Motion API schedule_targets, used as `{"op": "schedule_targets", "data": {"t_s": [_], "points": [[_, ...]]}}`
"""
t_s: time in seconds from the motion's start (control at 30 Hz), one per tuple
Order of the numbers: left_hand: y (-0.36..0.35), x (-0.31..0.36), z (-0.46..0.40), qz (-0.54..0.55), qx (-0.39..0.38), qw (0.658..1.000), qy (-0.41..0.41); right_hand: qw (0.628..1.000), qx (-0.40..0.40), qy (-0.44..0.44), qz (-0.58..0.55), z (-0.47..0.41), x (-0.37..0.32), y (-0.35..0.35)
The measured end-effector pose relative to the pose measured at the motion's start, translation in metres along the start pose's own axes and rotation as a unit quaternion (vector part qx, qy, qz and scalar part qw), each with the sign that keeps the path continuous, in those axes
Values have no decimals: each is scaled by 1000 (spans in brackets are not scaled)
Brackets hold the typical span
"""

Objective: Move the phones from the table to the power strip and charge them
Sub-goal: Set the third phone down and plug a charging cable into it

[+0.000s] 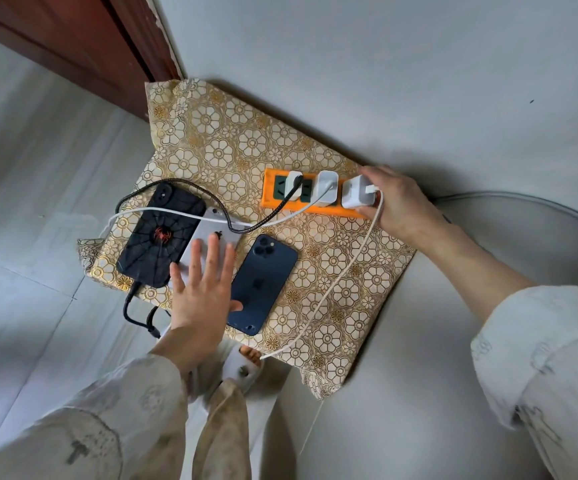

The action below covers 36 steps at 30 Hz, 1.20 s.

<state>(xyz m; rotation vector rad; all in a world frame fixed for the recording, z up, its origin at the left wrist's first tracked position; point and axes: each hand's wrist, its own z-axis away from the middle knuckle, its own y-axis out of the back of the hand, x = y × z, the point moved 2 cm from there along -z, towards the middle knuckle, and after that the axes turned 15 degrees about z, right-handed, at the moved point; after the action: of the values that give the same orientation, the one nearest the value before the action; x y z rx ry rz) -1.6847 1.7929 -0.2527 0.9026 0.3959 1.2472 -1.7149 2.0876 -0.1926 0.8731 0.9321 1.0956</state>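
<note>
Orange power strip [315, 202] w/ 3 chargers in right hand [398, 202] grip; left hand [200, 296] released, flat on phones [261, 282].

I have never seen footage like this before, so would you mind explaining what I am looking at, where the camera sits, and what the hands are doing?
There is no machine here: a person wears one wide-angle camera on the head, looking down at their own two hands.

Below is a small table under a gold floral cloth. On it lie three phones, backs up: one in a black spider-web case, a white one in the middle, and a dark blue one.

Near the wall sits an orange power strip with three white chargers plugged in. A black braided cable and white cables run from them.

The left hand lies flat with straight fingers over the white phone, its thumb touching the blue one. The right hand grips the end of the strip by the rightmost charger.
</note>
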Motion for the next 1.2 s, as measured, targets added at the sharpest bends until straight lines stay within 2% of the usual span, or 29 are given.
{"op": "schedule_targets", "data": {"t_s": [0.2,0.4,0.67,0.8,0.9,1.0,1.1,1.17,1.2], "points": [[-2,-1,0,-4,3,1000,2,996,-22,34,80,-6,-10,6],[0,1,1,-8,-9,1000,9,994,-7,28,102,-6,-21,9],[7,9,2,3,-30,999,24,995,-26,2,98,-5,-21,9],[6,5,1,-1,-22,1000,6,998,20,-15,62,0,-17,4],[5,2,0,-3,-20,1000,-3,993,64,-95,-41,13,-20,-11],[4,1,-1,-5,-18,1000,-6,951,57,-199,-230,39,-36,-36],[3,0,0,-5,-13,1000,-9,935,91,-249,-235,82,-61,-61],[2,-1,0,-1,-13,1000,-9,917,35,-264,-297,111,-85,-78],[2,0,1,0,-14,1000,-8,894,-7,-268,-359,124,-98,-86]]}}
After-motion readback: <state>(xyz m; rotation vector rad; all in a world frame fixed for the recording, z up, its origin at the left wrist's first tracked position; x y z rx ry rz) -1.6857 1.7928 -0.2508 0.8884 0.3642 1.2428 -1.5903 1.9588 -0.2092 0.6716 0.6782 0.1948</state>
